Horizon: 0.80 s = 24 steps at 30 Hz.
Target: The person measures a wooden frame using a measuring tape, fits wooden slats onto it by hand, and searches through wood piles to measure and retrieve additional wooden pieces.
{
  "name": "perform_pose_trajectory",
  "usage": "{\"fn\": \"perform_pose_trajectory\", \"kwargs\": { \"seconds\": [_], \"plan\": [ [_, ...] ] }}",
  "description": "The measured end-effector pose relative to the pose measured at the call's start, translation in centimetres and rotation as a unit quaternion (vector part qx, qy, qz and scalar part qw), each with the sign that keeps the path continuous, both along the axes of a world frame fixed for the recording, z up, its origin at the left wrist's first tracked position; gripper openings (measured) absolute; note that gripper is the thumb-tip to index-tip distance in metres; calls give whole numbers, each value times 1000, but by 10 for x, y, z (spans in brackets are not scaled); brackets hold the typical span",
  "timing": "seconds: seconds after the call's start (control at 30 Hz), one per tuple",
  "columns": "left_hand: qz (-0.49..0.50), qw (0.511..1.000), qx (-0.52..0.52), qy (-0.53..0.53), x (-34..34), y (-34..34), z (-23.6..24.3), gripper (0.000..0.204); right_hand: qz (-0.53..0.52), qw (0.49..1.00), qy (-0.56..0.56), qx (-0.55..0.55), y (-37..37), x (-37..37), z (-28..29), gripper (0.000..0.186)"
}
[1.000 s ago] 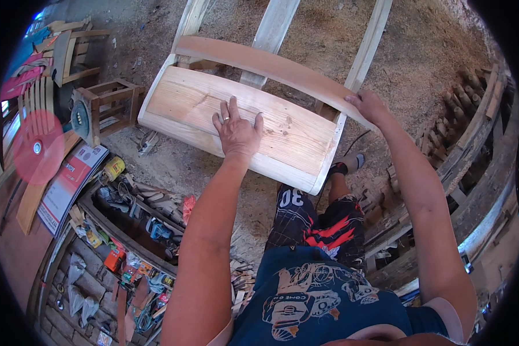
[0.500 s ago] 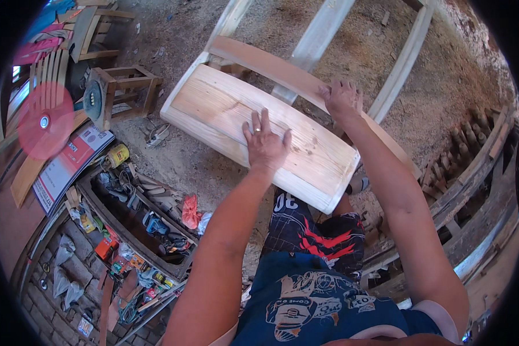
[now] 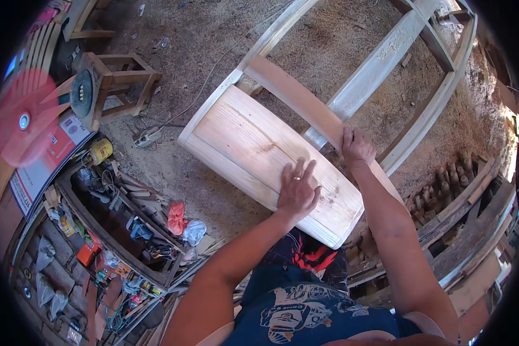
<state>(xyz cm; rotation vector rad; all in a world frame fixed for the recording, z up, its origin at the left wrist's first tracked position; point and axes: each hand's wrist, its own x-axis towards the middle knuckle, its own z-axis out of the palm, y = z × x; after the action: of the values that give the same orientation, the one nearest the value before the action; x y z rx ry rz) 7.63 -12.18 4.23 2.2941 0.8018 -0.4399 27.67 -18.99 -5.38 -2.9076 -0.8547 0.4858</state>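
A pale wooden panel [image 3: 254,141] with a raised frame edge lies slanted in front of me, at the end of a long wooden frame [image 3: 380,69]. My left hand [image 3: 298,189] rests on the panel's face near its lower right part, fingers spread, with a ring on one finger. Along the panel's far side runs a thin brown board [image 3: 300,101], crossing the frame's end. My right hand [image 3: 357,149] grips that board toward its right end, fingers bent over its edge. The board's far right part is partly hidden by my right forearm.
At left, a pink-bladed fan [image 3: 24,121] stands near a small wooden stool [image 3: 124,81]. Below it, a wooden box [image 3: 121,228] holds tools and cords. A power strip [image 3: 149,137] with a cord lies on the dusty ground. Stacked timber [image 3: 450,228] lines the right.
The view has shifted, so more of the long frame shows. My left hand has slid toward the panel's lower right. My right hand remains on the brown board, its fingers now more bent.
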Motion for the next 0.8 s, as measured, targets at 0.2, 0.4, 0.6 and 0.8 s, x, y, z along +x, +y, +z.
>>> {"fn": "perform_pose_trajectory", "kwargs": {
  "seconds": [0.2,0.4,0.6,0.8],
  "plan": [
    [6,973,83,-217,61,87,-59,46,15,1000,-6,-7,-4,0,-9,41],
    [-57,952,187,-234,136,181,-119,23,14,1000,15,-23,-4,2,-10,40],
    [-76,972,195,-107,140,193,-136,37,19,999,16,-36,-4,3,-13,41],
    [-94,978,171,-73,141,191,-128,44,17,1000,2,-19,-8,2,-16,40]
  ]
}}
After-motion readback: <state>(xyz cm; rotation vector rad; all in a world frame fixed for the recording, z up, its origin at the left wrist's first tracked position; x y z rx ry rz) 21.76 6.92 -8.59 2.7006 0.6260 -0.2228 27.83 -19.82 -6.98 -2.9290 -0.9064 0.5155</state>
